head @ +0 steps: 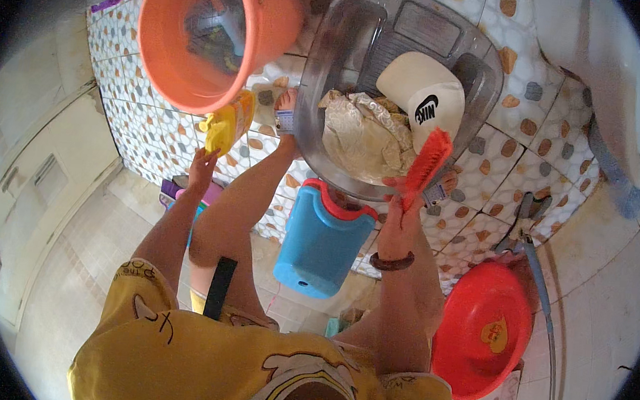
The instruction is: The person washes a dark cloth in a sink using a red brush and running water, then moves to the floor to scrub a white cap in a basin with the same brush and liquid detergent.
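My right hand (400,217) grips a red scrub brush (429,163) over the near rim of a grey translucent plastic basin (311,137). Inside the basin lie a cream Nike cap (447,89) and, left of it, a bunched cream patterned cloth (359,132). The brush's head overlaps the cap's near edge in view; whether they touch, I cannot tell. At the left, my left hand (204,164) has its fingers at the end of a yellow plastic container (230,125), which stands beside an orange bucket (190,91). How firmly the fingers hold it is unclear.
A stick-like handle rises from dark contents in the bucket. A blue plastic stool (322,242) with a red part stands between my legs. To the right are a red basin (485,326) and a grey hose (543,299). Pebble-patterned tiles (511,164) cover the floor; a toilet-like white fixture (616,93) stands far right.
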`<control>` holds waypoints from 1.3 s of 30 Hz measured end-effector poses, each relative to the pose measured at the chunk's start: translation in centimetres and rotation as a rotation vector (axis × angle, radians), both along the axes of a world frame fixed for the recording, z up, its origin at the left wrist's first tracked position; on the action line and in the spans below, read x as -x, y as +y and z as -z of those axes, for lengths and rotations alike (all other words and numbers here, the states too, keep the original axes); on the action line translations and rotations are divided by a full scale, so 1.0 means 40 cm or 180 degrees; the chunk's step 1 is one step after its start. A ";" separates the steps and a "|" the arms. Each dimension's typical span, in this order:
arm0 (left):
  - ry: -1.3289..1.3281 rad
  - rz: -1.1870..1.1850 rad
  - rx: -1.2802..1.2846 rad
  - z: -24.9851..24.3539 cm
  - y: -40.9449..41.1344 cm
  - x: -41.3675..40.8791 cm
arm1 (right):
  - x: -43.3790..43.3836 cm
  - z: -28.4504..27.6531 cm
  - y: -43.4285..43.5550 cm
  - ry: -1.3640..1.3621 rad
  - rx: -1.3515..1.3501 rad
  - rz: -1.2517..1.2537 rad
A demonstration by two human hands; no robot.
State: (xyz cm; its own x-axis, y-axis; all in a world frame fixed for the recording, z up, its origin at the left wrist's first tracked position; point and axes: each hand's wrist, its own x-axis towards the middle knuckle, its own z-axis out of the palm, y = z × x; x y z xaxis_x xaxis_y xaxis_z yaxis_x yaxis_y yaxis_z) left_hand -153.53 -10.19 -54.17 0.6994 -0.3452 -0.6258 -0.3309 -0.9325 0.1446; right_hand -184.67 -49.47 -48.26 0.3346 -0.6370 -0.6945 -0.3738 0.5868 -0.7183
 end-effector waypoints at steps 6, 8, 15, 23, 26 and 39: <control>0.0366 -0.0136 -0.0387 0.090 0.067 -0.025 | 0.029 -0.011 -0.046 -0.0226 -0.0015 -0.0086; 0.0425 -0.0294 -0.0317 0.116 0.114 -0.046 | 0.028 -0.009 -0.046 -0.0207 0.0012 -0.0021; 0.1049 0.0416 -0.0677 -0.013 -0.136 -0.056 | 0.037 -0.030 -0.102 -0.0091 0.0156 0.0154; 0.1877 0.0459 0.1067 -0.168 -0.779 0.255 | 0.050 -0.047 -0.170 -0.0024 0.0422 0.0622; 0.1252 0.1763 0.0862 -0.185 -0.823 0.279 | 0.089 -0.055 -0.198 -0.0072 0.0840 0.0247; -0.0151 0.2188 0.1191 -0.328 -0.670 0.288 | 0.092 -0.221 -0.079 -0.0983 0.2245 0.0305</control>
State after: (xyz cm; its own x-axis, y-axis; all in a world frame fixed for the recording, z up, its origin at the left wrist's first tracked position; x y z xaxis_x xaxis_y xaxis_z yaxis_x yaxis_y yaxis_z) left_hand -165.05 -36.98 -41.06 0.2755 -0.8924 -0.3572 -0.8299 -0.4084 0.3800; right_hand -188.35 -52.61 -39.42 0.3682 -0.9298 0.0018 -0.0663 -0.0282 -0.9974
